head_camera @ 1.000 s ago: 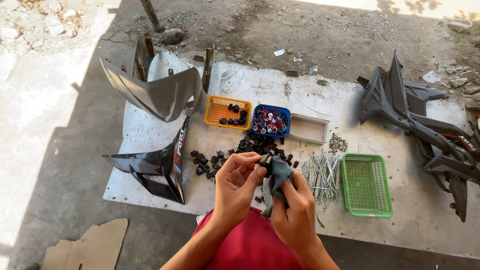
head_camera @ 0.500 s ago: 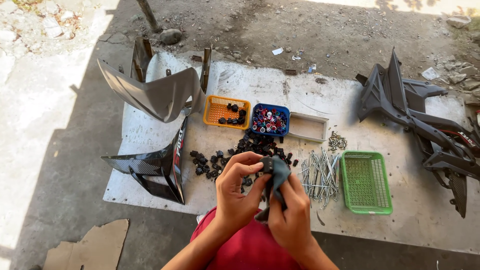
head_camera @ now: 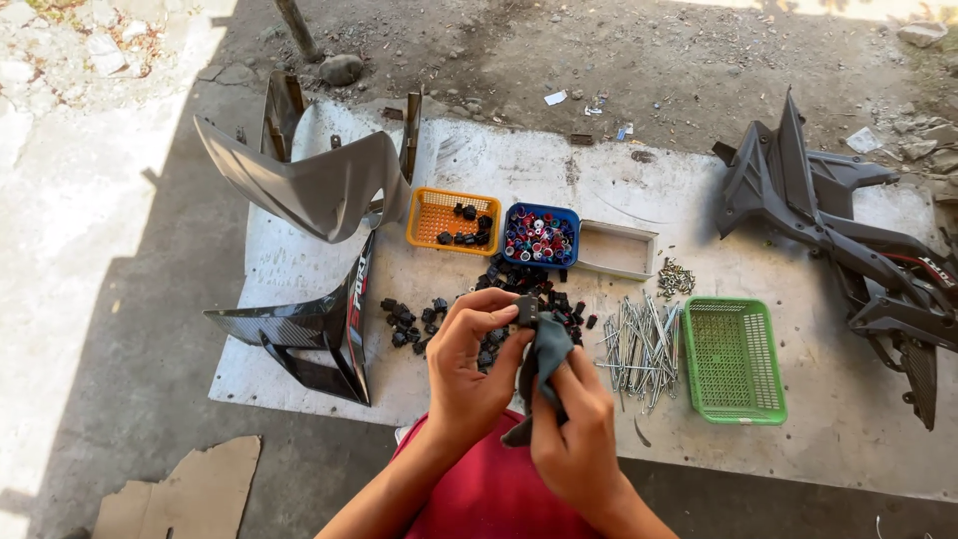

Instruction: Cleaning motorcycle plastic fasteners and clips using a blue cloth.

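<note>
1. The left hand (head_camera: pixel 469 364) pinched a small black fastener (head_camera: pixel 526 310) between thumb and fingertips, above the red-clad lap.
2. The right hand (head_camera: pixel 576 434) gripped a grey cloth (head_camera: pixel 545 349), pressed against the fastener.
3. Behind them lay a pile of black fasteners (head_camera: pixel 519 289) and long bolts (head_camera: pixel 639 344) on the white sheet (head_camera: pixel 299 269).

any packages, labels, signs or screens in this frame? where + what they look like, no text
No packages, signs or screens.
Lettering decal: on the glossy black fairing panel, left of the white sheet; a narrow strip, white and red.
Second decal: on the dark fairing pile at the right edge; small, pale with red trim, partly cut off.
Paper scraps: on the dirt beyond the sheet; small, white and bluish, too small to tell if printed.
</note>
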